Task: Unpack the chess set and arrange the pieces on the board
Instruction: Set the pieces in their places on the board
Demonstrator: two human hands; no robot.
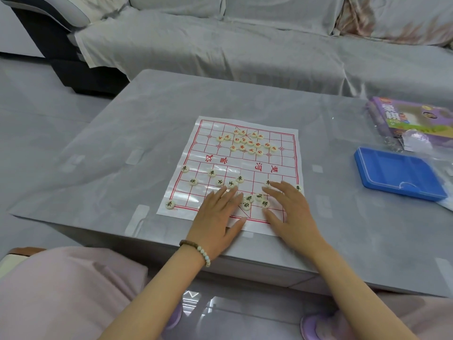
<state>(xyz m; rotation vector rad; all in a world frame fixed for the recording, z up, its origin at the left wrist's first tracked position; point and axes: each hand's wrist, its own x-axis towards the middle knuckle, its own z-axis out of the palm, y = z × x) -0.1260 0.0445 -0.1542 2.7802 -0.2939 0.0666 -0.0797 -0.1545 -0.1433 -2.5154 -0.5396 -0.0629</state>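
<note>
Paper xiangqi board [193, 153] flat on grey table [117, 143]. Left hand [220, 213] and right hand [288, 207] lie palm-down on the board's near half, fingers straight, gripping nothing. Black-lettered pieces [239, 178] scattered on the board's near half; red-lettered pieces [247, 142] bunched on its far half. Blue case [397, 175] right of board.

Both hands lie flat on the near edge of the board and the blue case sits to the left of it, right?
Not quite: the head view shows the blue case to the right of the board. The left hand and right hand do lie flat on its near edge.
</note>
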